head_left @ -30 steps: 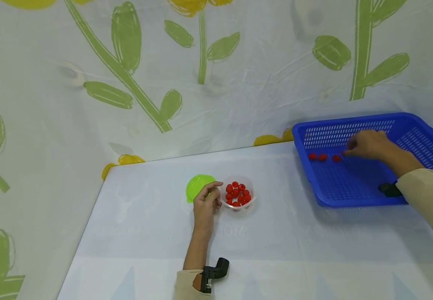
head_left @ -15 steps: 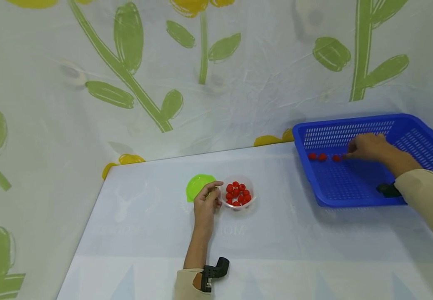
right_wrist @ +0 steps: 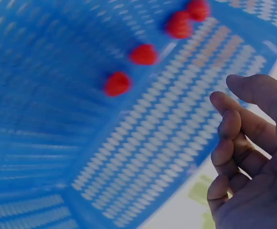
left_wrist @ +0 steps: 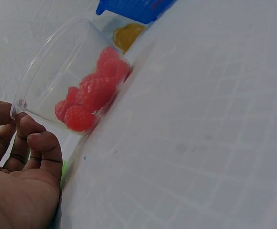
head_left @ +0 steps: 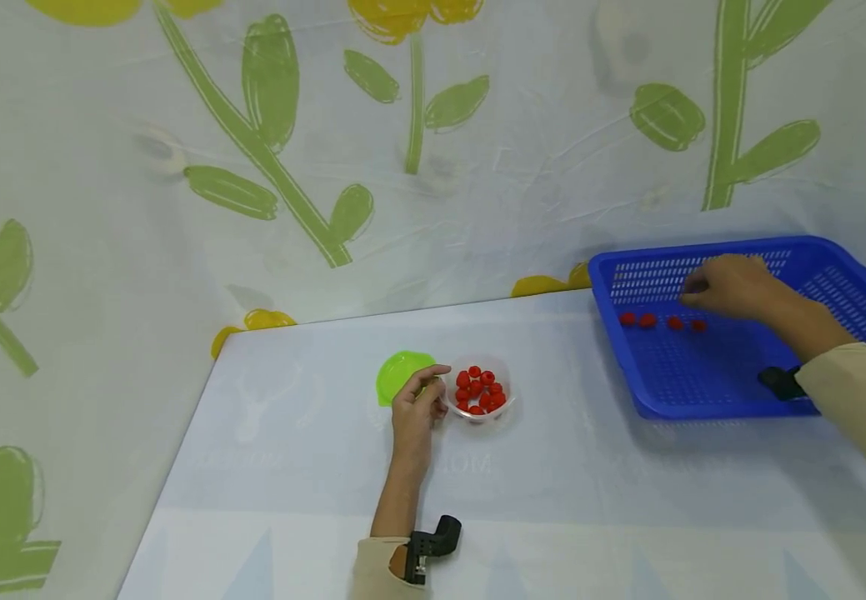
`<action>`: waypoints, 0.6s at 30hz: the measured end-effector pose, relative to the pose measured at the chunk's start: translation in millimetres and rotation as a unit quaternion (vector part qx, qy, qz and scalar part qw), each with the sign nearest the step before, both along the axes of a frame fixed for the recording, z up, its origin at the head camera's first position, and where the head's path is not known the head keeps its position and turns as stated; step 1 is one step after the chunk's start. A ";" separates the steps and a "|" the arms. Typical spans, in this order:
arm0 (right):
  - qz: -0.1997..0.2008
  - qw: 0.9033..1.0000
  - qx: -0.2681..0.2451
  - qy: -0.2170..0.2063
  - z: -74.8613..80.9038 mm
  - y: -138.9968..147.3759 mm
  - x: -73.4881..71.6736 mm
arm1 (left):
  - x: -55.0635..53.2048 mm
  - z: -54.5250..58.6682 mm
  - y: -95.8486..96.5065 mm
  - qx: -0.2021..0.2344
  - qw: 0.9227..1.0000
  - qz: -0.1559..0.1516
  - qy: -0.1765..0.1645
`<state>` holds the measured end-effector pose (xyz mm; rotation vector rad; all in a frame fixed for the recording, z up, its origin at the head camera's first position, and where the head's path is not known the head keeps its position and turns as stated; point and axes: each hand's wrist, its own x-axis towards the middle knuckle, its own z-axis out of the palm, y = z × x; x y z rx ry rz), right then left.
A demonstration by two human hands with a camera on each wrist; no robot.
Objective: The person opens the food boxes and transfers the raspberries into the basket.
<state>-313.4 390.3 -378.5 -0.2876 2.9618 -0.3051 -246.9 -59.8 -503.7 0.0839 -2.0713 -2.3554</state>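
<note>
Tabletop [head_left: 553, 483], cup [left_wrist: 66, 74] in left hand's [head_left: 412, 413] pinch

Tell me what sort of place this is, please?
Perhaps a little filming corner set up for hand work, though I can't be sure: a flowery sheet rises behind a white table, and a black wrist camera is in view.

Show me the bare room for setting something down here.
Free: the white table between the clear cup and blue basket, and left of the green lid; also the basket floor in front of the row of four red berries. Crowded: left hand, lid and cup bunch together; right hand hovers near the berries.
</note>
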 end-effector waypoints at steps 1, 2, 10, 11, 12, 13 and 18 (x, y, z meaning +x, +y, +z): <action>0.005 1.000 -0.003 0.007 4.5 -3.9 1.7 | 0.0 -0.2 0.4 -0.001 1.000 0.000 0.000; 0.009 1.000 -0.005 0.016 8.8 -8.1 3.6 | 0.1 -0.2 0.8 -0.001 1.000 0.001 0.000; 0.061 0.995 -0.017 0.080 28.7 -44.5 19.3 | -0.1 -0.6 -1.4 0.003 1.000 -0.002 0.001; 0.071 0.993 -0.017 0.089 29.9 -48.6 21.5 | 0.2 -0.7 -1.5 0.003 1.000 -0.002 -0.001; 0.078 0.992 -0.019 0.098 31.1 -53.2 24.0 | 0.2 -1.0 -1.6 0.002 1.000 -0.002 -0.002; 0.081 0.991 -0.024 0.106 32.3 -57.9 26.8 | 0.4 -1.1 -1.5 0.002 1.000 -0.002 -0.002; 0.099 0.983 -0.051 0.145 38.0 -81.3 40.4 | 0.8 -0.2 -0.7 0.002 1.000 -0.002 0.002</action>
